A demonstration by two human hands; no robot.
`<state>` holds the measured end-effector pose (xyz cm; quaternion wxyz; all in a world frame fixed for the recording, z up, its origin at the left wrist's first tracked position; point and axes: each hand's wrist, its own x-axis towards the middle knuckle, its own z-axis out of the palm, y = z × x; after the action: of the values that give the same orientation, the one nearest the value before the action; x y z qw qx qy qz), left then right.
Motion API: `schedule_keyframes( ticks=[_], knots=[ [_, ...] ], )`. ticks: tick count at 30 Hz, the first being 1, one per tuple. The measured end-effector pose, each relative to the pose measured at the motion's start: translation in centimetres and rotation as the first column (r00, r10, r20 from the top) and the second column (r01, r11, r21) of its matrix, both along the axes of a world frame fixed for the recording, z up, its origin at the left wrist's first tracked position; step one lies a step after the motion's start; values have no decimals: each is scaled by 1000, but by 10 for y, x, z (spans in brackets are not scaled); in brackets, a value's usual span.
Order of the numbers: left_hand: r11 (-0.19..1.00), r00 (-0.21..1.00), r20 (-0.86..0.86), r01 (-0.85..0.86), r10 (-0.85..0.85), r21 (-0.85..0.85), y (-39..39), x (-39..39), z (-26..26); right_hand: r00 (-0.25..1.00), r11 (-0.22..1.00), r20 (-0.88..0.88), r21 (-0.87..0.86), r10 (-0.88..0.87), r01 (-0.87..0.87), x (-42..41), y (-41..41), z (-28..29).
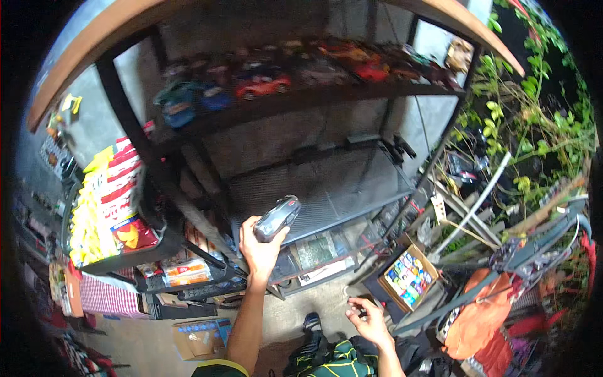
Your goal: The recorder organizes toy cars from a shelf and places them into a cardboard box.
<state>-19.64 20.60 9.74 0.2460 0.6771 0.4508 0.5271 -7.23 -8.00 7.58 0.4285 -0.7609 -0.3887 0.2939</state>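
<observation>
A silver-grey toy car is gripped in my left hand, held up in front of a dark shelf with a textured black surface. My right hand hangs lower down at the right, over the floor, with its fingers curled; whether a small thing is between them cannot be told. Above and behind the held car, an upper shelf bears several toy cars, among them a red one and a blue one. Their outlines are dim and blurred.
Snack bags fill a black bin at the left. A cardboard box of small colourful packets stands low at the right, near an orange cloth. Shelf posts rise on both sides. Leafy vines hang at the far right.
</observation>
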Motion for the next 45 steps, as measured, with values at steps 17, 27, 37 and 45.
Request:
schedule_keyframes(
  ticks=[17,27,37,45],
  knots=[
    [244,589,392,723,-706,-646,-296,49,-48,740,862,-630,217,-235,458,23,-161,-32],
    [-153,455,424,519,-783,-841,-488,91,-109,170,763,-968,-30,-182,646,18,-387,-106],
    [365,160,-366,-35,-917,-930,-636,92,-256,-358,160,-766,-508,-534,846,9,-539,-220],
    [359,469,-184,315,-864,-879,-603,83,-278,-418,60,-723,-534,-550,844,41,-504,-275]
  ],
)
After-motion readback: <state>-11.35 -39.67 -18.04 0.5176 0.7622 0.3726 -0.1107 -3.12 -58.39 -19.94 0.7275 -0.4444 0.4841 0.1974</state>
